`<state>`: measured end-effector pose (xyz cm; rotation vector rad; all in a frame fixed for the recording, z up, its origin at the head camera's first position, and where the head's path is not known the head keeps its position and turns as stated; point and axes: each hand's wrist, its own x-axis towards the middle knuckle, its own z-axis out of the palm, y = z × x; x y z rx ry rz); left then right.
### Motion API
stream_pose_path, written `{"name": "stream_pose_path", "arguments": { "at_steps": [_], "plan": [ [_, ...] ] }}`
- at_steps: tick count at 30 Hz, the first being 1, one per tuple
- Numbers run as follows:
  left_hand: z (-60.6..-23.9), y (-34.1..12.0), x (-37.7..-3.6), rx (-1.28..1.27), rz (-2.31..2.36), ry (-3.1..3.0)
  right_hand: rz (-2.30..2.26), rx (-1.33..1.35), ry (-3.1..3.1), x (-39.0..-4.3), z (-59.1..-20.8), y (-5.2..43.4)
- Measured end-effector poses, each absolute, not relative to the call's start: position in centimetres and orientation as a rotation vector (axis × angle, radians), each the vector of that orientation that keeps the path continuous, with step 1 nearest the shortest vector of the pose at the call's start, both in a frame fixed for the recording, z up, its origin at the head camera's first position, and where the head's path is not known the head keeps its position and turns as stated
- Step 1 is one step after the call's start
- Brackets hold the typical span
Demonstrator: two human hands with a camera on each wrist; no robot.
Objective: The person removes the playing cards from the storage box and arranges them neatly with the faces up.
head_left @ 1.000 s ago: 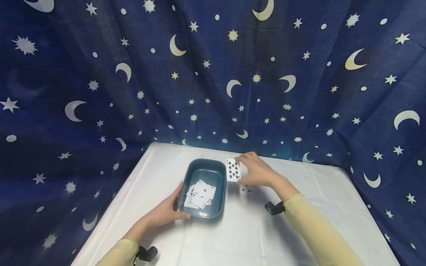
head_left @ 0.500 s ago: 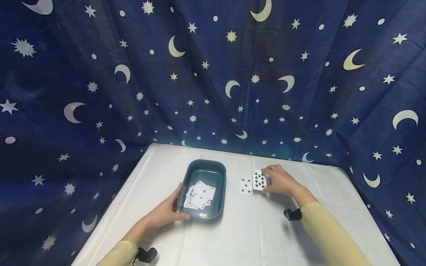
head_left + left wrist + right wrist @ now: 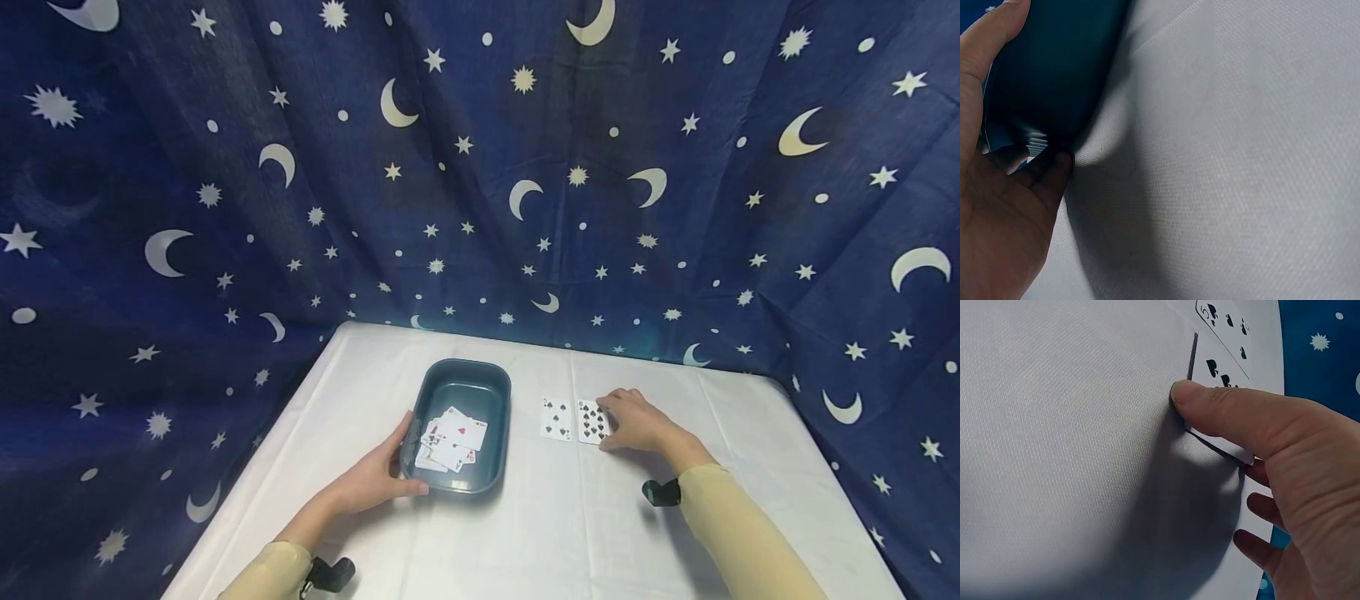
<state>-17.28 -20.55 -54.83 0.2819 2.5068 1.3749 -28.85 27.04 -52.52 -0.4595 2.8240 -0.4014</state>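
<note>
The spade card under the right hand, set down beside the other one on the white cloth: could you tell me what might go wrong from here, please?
1. The right hand pinches the spade card with one edge lifted off the cloth in the wrist view; letting go carelessly may skew it against the neighbouring card.
2. The tablecloth looks loose, so dragging the card may wrinkle it.
3. The left hand grips the tub at its near corner; a tug could shift the cards inside.
</note>
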Motion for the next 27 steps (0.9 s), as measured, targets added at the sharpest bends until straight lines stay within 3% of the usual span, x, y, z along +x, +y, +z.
{"name": "stream_pose_path", "arguments": {
  "at_steps": [27],
  "plan": [
    [-54.67,-20.50,-17.21,0.287,1.336,2.522,-0.456,-0.446,2.784,-28.76,-52.68,27.56]
  ]
}}
